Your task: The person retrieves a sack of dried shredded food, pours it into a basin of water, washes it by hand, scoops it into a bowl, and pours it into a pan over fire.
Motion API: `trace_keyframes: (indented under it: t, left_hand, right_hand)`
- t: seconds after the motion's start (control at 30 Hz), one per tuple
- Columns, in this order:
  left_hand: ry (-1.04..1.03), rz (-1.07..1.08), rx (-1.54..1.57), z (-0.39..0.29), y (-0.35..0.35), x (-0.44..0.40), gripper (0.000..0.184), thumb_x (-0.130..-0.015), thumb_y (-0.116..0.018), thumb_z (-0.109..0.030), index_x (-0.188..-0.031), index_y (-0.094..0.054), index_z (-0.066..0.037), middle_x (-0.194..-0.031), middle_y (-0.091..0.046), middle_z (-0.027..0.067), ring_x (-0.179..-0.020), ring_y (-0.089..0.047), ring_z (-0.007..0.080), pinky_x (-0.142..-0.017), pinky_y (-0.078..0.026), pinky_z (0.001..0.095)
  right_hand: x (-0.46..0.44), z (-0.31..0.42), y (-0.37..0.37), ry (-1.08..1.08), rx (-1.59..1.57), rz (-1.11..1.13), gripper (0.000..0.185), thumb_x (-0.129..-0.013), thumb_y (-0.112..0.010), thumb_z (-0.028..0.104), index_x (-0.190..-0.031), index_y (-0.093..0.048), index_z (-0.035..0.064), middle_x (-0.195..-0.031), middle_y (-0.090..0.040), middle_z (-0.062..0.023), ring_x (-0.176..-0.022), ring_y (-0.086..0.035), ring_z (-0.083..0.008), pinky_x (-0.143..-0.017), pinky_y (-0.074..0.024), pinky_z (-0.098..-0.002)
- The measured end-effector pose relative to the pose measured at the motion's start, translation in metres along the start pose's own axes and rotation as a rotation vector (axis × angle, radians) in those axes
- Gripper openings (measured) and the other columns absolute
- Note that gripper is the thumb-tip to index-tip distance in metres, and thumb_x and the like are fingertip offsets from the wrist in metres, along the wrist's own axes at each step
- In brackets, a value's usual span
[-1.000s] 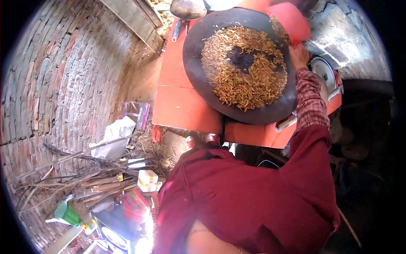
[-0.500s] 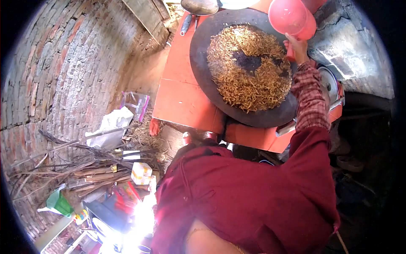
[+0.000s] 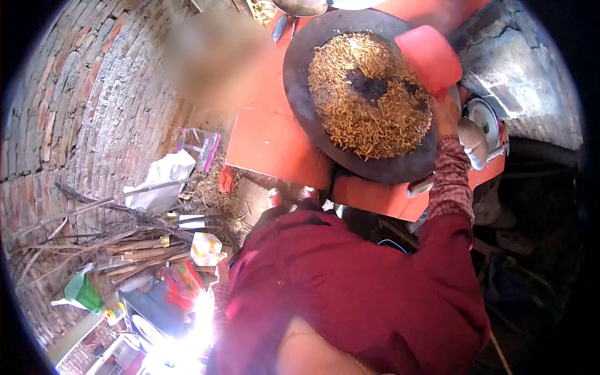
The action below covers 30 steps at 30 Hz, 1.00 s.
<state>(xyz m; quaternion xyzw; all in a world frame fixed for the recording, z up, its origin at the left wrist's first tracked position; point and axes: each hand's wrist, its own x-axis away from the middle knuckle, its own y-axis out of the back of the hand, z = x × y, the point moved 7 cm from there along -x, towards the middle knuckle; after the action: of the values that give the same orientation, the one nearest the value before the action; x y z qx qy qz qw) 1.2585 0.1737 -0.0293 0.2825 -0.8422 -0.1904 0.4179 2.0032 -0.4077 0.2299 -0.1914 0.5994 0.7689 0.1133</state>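
Note:
My right hand [image 3: 446, 111] is closed round the handle of a red plastic dipper [image 3: 431, 59], over the right rim of a wide dark griddle pan [image 3: 300, 75]. The dipper is tilted, its outer side toward me; its inside is hidden. Spread in a ring on the pan are many thin golden-brown strips [image 3: 375, 131], with a dark bare patch near their middle. At the lower left, part of my left hand [image 3: 223, 267] shows beside a white-and-yellow box [image 3: 206, 249]; its fingers are not clear in the glare.
The pan stands on a red-tiled stove top [image 3: 275, 147]. A metal ladle [image 3: 300, 6] lies at the back, and a round metal lid [image 3: 482, 115] sits at the right. Sticks [image 3: 144, 250], a white bag [image 3: 164, 181] and a brick wall [image 3: 94, 94] are at the left.
The dipper has turned over from showing its open mouth to showing its outside. My right hand has come slightly nearer to me. A blurred round shape now appears at the upper left.

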Motion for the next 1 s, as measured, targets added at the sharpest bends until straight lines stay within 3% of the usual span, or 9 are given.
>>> trace_keyframes:
  t: [0.07,0.17,0.27,0.4,0.57,0.7,0.8,0.9,1.0]
  left_hand:
    - [0.010,-0.023,0.047,0.005,0.001,0.006,0.012,-0.082,-0.059,-0.008,-0.085,-0.069,-0.002,-0.080,-0.068,0.0062,-0.075,-0.062,0.0146,-0.070,-0.050,0.0286]
    - [0.035,-0.054,0.070,0.033,-0.001,0.021,0.012,-0.081,-0.059,-0.008,-0.085,-0.069,-0.002,-0.080,-0.068,0.0062,-0.075,-0.062,0.0145,-0.070,-0.050,0.0286]
    - [0.062,-0.084,-0.076,0.074,-0.004,0.045,0.012,-0.079,-0.058,-0.006,-0.084,-0.069,-0.003,-0.078,-0.067,0.0061,-0.074,-0.062,0.0142,-0.070,-0.049,0.0289]
    - [-0.087,-0.092,-0.102,0.107,-0.013,0.083,0.014,-0.078,-0.056,-0.003,-0.082,-0.069,-0.004,-0.071,-0.065,0.0066,-0.070,-0.061,0.0155,-0.068,-0.049,0.0305]
    - [-0.062,-0.085,-0.035,0.139,-0.030,0.104,0.012,-0.079,-0.056,-0.005,-0.080,-0.068,-0.004,-0.067,-0.063,0.0068,-0.065,-0.060,0.0168,-0.063,-0.049,0.0325]
    - [0.023,-0.094,0.011,0.145,-0.033,0.118,0.012,-0.080,-0.056,-0.008,-0.080,-0.067,-0.003,-0.067,-0.062,0.0066,-0.063,-0.060,0.0165,-0.061,-0.049,0.0326]
    - [0.074,-0.091,0.044,0.162,-0.031,0.130,0.013,-0.081,-0.056,-0.010,-0.080,-0.066,-0.003,-0.068,-0.062,0.0064,-0.062,-0.059,0.0163,-0.059,-0.048,0.0326]
    - [0.121,-0.084,0.072,0.193,-0.033,0.144,0.013,-0.082,-0.056,-0.011,-0.081,-0.066,-0.003,-0.068,-0.062,0.0063,-0.061,-0.058,0.0161,-0.057,-0.048,0.0327]
    - [0.159,-0.082,0.070,0.225,-0.036,0.162,0.014,-0.082,-0.056,-0.013,-0.081,-0.065,-0.002,-0.068,-0.061,0.0061,-0.059,-0.058,0.0158,-0.055,-0.048,0.0328]
  right_hand:
    - [0.007,-0.001,0.014,0.126,0.131,-0.110,0.052,-0.078,-0.069,0.044,-0.107,-0.059,0.0014,-0.075,-0.066,-0.0156,-0.066,-0.066,-0.0308,-0.057,-0.0508,-0.0369]
    - [0.010,0.000,0.008,-0.191,-0.240,0.035,0.047,-0.081,-0.069,0.040,-0.107,-0.061,0.0016,-0.077,-0.067,-0.0129,-0.067,-0.065,-0.0231,-0.057,-0.0496,-0.0307]
    - [0.013,0.043,0.006,-0.552,-1.034,0.338,0.037,-0.083,-0.070,0.032,-0.103,-0.063,0.0017,-0.083,-0.068,-0.0110,-0.069,-0.062,-0.0174,-0.059,-0.0475,-0.0302]
    - [0.018,0.123,0.038,-0.629,-1.388,0.421,0.031,-0.087,-0.067,0.029,-0.104,-0.062,0.0038,-0.077,-0.065,-0.0062,-0.056,-0.052,-0.0075,-0.051,-0.0422,-0.0204]
    - [0.077,0.203,0.032,-0.494,-1.334,0.824,0.036,-0.092,-0.057,0.032,-0.111,-0.060,0.0012,-0.078,-0.062,-0.0038,-0.059,-0.051,-0.0069,-0.052,-0.0413,-0.0202]
    - [0.135,0.221,0.026,-0.460,-1.323,0.888,0.029,-0.088,-0.064,0.029,-0.101,-0.062,0.0029,-0.075,-0.063,-0.0024,-0.057,-0.054,-0.0068,-0.051,-0.0428,-0.0207]
    - [0.164,0.176,0.009,-0.439,-0.995,0.881,0.032,-0.085,-0.066,0.031,-0.101,-0.062,0.0034,-0.075,-0.064,-0.0045,-0.061,-0.057,-0.0097,-0.056,-0.0469,-0.0242]
    - [0.185,0.134,0.027,-0.306,-0.345,0.764,0.036,-0.080,-0.069,0.032,-0.101,-0.062,0.0043,-0.077,-0.064,-0.0097,-0.068,-0.063,-0.0187,-0.063,-0.0504,-0.0326]
    - [0.203,0.126,0.034,-0.014,-0.217,0.694,0.039,-0.077,-0.069,0.030,-0.106,-0.059,0.0053,-0.081,-0.065,-0.0144,-0.075,-0.065,-0.0286,-0.066,-0.0507,-0.0414]
